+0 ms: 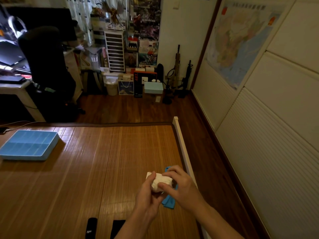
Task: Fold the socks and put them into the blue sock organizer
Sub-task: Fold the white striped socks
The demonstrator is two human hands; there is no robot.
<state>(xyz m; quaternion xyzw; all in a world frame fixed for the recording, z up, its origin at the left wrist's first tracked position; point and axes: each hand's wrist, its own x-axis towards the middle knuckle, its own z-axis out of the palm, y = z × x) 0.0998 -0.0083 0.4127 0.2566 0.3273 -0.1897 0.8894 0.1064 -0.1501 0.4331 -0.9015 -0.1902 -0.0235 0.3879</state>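
Both hands are busy over the right edge of the bamboo mat point(103, 161). The left hand point(148, 192) is cupping a rolled white sock point(161, 181) from below, fingers curled round it. The right hand point(179, 183) is gripping the same bundle from above. A blue sock point(169, 202) is lying on the mat just under them. The blue sock organizer point(24, 157) is sitting at the mat's far left corner, well apart. Two black socks point(91, 227) are lying at the mat's near edge.
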